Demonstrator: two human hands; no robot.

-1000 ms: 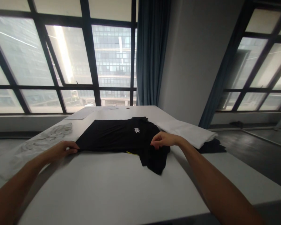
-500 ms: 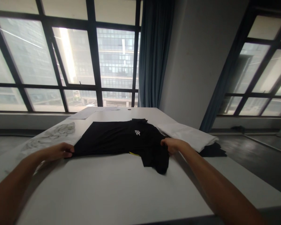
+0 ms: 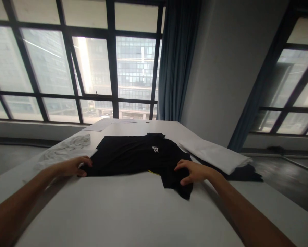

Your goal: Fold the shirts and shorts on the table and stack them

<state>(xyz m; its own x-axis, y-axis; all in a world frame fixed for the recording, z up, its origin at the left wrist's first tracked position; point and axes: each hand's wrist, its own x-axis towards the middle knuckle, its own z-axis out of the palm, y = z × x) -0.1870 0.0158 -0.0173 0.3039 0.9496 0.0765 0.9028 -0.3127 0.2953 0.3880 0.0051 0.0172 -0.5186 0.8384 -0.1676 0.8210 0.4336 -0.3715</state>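
A black T-shirt (image 3: pixel 128 154) with a small white print lies sideways on the white table (image 3: pixel 133 212). Its hem is on the left, and its collar and sleeve are on the right. A short yellow strip shows along the near edge. My left hand (image 3: pixel 73 166) is at the near corner of the hem, thumb and fingers parted around the cloth's edge. Over the shoulder and sleeve area is my right hand (image 3: pixel 193 171), its fingers spread and curved, the thumb apart from them. Whether its fingertips touch the cloth I cannot tell.
Crumpled pale cloth (image 3: pixel 66 149) lies on the left, beside my left forearm. Folded white fabric (image 3: pixel 215 154) rests on dark fabric (image 3: pixel 246 173) at the right. Paper sheets (image 3: pixel 97 126) lie at the table's far end, before windows and a blue curtain (image 3: pixel 175 68).
Both hands have loosened from the shirt: the right went from a pinch to spread fingers, and the left thumb and fingers have parted. The view has shifted slightly left.
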